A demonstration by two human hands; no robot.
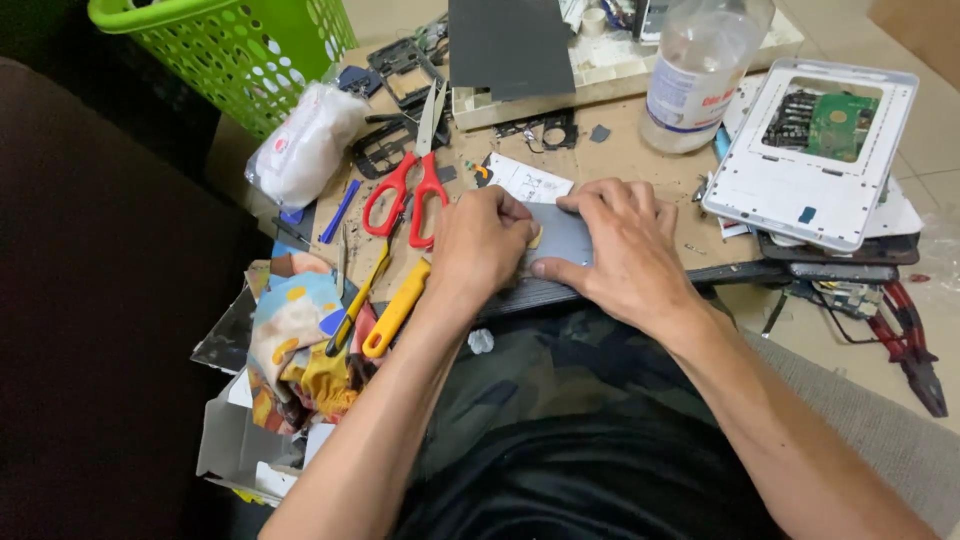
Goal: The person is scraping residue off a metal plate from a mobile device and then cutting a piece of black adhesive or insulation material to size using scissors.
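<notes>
Head view. Two bare hands are working at the near edge of the brown work surface (620, 150). The left hand (483, 243) is curling into a loose fist, its fingers gripping something small and yellowish against the flat grey rectangular panel (565, 235); what the small item is cannot be made out. The right hand (615, 245) is lying spread and flat, pressing the same panel down, with the thumb running along the panel's near edge. One such panel is showing; the two hands are covering most of it, leaving only a smooth, matte grey strip between them. It is resting on a dark flat slab (740, 272) at the table edge, directly above the person's lap.

Counted items: one pair of red-handled scissors (410, 185) lying just left of the left hand; one yellow-handled tool (397, 308) beside the left wrist; one clear plastic bottle (700, 70), cut off at the top of the frame; one white opened device shell with a green circuit board (815, 150) to the right; one green plastic basket (240, 50), partly cropped; one pair of red-handled pliers (910, 345) at the far right.
</notes>
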